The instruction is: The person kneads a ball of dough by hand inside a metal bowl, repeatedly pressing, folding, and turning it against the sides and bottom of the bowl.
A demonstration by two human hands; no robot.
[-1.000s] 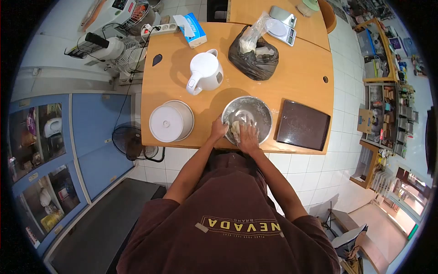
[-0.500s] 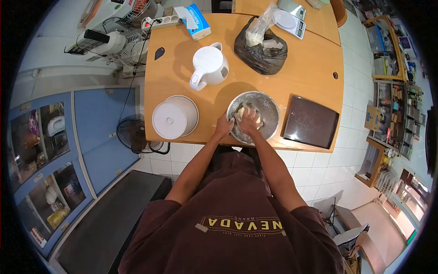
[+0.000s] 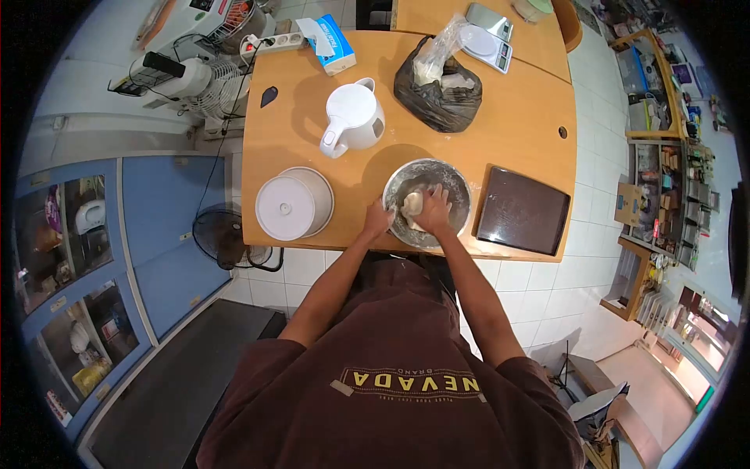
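A metal mixing bowl (image 3: 466,195) stands near the front edge of the table, its inner wall smeared with flour. Inside it lies a pale lump of dough (image 3: 412,205), partly hidden by my right hand. My left hand (image 3: 378,218) grips the bowl's left rim with its fingers closed. Down in the bowl, my right hand (image 3: 434,209) presses against the dough with its fingers spread and pointing away from me.
A dark baking tray (image 3: 523,211) lies right of the bowl. To the left stand a white lidded container (image 3: 287,205) and a white electric kettle (image 3: 351,117). Farther back are a black plastic bag (image 3: 437,102), a kitchen scale (image 3: 486,45) and a tissue box (image 3: 331,48).
My right hand has shifted rightward in the bowl, its fingers now more spread, and more of the dough shows at its left. My left hand stays on the rim. The whole view has shifted slightly.
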